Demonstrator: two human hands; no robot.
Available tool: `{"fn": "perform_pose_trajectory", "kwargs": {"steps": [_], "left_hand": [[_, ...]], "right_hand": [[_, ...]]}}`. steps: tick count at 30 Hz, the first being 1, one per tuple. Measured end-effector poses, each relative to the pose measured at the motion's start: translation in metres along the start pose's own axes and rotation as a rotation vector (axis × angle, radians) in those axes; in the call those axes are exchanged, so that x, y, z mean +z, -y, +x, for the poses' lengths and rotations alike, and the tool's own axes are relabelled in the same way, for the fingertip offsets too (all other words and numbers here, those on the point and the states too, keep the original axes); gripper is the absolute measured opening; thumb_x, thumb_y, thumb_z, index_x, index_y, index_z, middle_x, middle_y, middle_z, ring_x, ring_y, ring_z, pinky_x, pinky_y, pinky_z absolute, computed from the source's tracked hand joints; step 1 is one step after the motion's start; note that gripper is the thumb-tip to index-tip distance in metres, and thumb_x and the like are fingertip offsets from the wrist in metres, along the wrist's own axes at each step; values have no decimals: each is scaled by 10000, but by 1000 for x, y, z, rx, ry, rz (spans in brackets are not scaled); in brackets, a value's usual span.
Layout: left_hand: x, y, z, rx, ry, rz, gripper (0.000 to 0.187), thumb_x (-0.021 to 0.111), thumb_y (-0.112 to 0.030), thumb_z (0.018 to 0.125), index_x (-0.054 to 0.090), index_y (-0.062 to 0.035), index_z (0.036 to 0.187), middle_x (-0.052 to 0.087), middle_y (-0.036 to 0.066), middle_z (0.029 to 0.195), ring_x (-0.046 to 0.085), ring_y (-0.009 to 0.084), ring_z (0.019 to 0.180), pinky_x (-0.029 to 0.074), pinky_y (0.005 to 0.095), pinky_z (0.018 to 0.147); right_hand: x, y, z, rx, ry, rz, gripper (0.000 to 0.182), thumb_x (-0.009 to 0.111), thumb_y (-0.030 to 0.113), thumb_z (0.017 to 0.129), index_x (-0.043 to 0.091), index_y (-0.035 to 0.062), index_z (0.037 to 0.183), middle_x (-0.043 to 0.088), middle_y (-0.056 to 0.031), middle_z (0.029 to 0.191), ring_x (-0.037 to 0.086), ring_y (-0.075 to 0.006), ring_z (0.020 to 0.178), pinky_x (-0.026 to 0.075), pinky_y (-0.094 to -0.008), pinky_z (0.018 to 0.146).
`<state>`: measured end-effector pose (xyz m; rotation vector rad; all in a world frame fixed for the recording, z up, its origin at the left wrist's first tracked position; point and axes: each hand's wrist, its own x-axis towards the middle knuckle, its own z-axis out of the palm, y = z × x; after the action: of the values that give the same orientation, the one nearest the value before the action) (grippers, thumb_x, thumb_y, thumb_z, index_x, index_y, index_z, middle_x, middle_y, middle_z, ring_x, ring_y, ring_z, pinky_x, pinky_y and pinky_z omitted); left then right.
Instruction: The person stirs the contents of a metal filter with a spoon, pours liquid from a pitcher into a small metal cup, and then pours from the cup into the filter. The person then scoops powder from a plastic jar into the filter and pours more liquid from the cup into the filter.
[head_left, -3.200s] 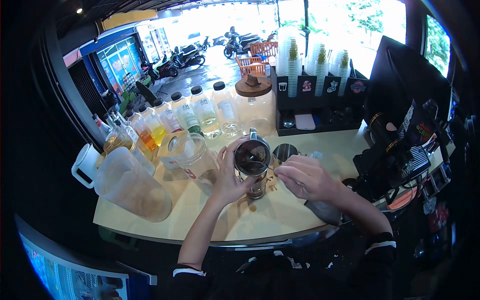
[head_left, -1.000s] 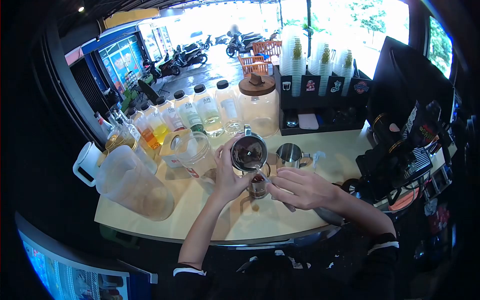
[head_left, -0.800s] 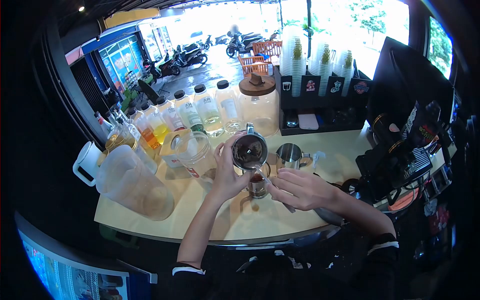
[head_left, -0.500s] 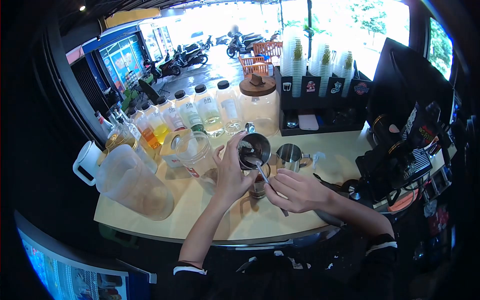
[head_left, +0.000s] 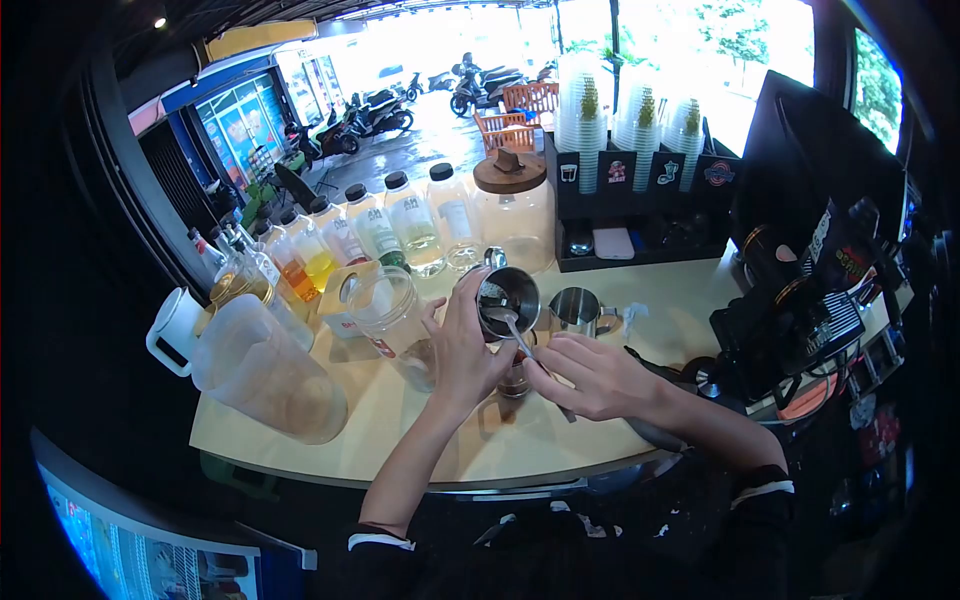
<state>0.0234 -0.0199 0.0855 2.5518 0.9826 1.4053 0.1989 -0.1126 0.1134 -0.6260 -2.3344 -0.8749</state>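
My left hand (head_left: 464, 345) is wrapped round a steel milk pitcher (head_left: 522, 292), tilted so its mouth faces me. Between the fingers of my right hand (head_left: 590, 375) is a metal spoon (head_left: 520, 338), its bowl end inside the pitcher. Dark residue and some pale matter show within the pitcher, too small to name. Just below it a small glass (head_left: 515, 380) with brown contents stands on the counter, partly hidden by my hands. A second steel pitcher (head_left: 575, 310) is upright behind my right hand. Left of my left hand stands an open clear jar (head_left: 385, 305).
A large plastic jug (head_left: 265, 370) stands at the left of the counter (head_left: 400, 455). Several bottles (head_left: 412, 220) line the back, beside a wood-lidded jar (head_left: 512, 215). A black cup holder (head_left: 640, 225) and a black machine (head_left: 790, 330) occupy the right.
The spoon has shifted slightly inside the pitcher, with my right hand moving a little left. My left hand keeps the pitcher in nearly the same place.
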Motion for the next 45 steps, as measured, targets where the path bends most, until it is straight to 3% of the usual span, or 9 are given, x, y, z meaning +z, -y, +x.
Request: {"fn": "perform_pose_trajectory", "kwargs": {"steps": [10, 14, 25, 27, 32, 34, 40, 43, 45], "left_hand": [[-2, 4, 1, -16, 76, -86, 799, 752, -205, 659, 355, -97, 1344, 496, 101, 1310, 474, 239, 1222, 185, 469, 1037], [-1, 13, 1, 11, 114, -161, 848, 777, -196, 607, 371, -91, 1345, 493, 83, 1317, 436, 232, 1248, 199, 414, 1052], [-2, 21, -2, 104, 106, -219, 838, 770, -125, 638, 346, -89, 1359, 478, 99, 1358, 404, 264, 1268, 200, 403, 1061], [-3, 19, -4, 78, 178, -245, 843, 742, -162, 682, 269, -129, 1379, 425, 70, 1408, 375, 226, 1337, 123, 482, 1069], [-3, 22, -5, 110, 167, -248, 842, 741, -157, 680, 266, -130, 1375, 422, 74, 1414, 365, 232, 1346, 123, 489, 1072], [-3, 22, -6, 126, 163, -248, 839, 740, -152, 679, 267, -130, 1373, 421, 76, 1415, 362, 234, 1348, 125, 490, 1072], [-5, 23, -7, 132, 138, -238, 841, 730, -121, 663, 273, -123, 1370, 422, 85, 1411, 359, 241, 1351, 128, 487, 1071], [-5, 22, -7, 155, 150, -236, 848, 738, -119, 655, 278, -117, 1368, 424, 85, 1409, 357, 244, 1351, 134, 483, 1070], [-5, 23, -6, 160, 143, -223, 855, 744, -109, 647, 280, -111, 1365, 426, 82, 1406, 358, 241, 1351, 138, 475, 1072]], "right_hand": [[-2, -2, -8, 69, 4, 144, 443, 652, 117, 689, 521, -33, 1085, 536, -88, 880, 583, -229, 849, 493, -345, 785], [-4, -6, -12, 117, 5, 173, 464, 678, 87, 676, 523, -13, 1102, 540, -88, 886, 588, -234, 859, 502, -346, 757], [-8, -9, -15, 151, 54, 272, 403, 685, 39, 718, 532, 5, 1089, 558, -81, 896, 596, -228, 832, 508, -333, 666], [-10, -9, -13, 176, 11, 288, 388, 685, 44, 723, 536, 4, 1080, 556, -82, 890, 594, -228, 840, 506, -335, 675], [-16, -3, -7, 226, -51, 339, 344, 678, 42, 739, 545, -3, 1053, 551, -87, 876, 590, -234, 827, 500, -334, 659], [-10, -4, -8, 249, 50, 292, 309, 672, 41, 748, 551, -8, 1027, 546, -91, 862, 583, -236, 791, 490, -332, 635], [-17, 0, -2, 245, -29, 322, 302, 673, 63, 754, 541, -3, 1017, 540, -95, 857, 569, -237, 786, 474, -346, 651], [-14, -4, -2, 219, 90, 274, 316, 682, 62, 738, 540, -6, 1012, 537, -94, 849, 568, -235, 787, 479, -344, 674], [-17, -4, -1, 218, 53, 265, 314, 673, 67, 732, 543, -6, 1009, 531, -92, 841, 568, -232, 787, 483, -340, 702]]}}
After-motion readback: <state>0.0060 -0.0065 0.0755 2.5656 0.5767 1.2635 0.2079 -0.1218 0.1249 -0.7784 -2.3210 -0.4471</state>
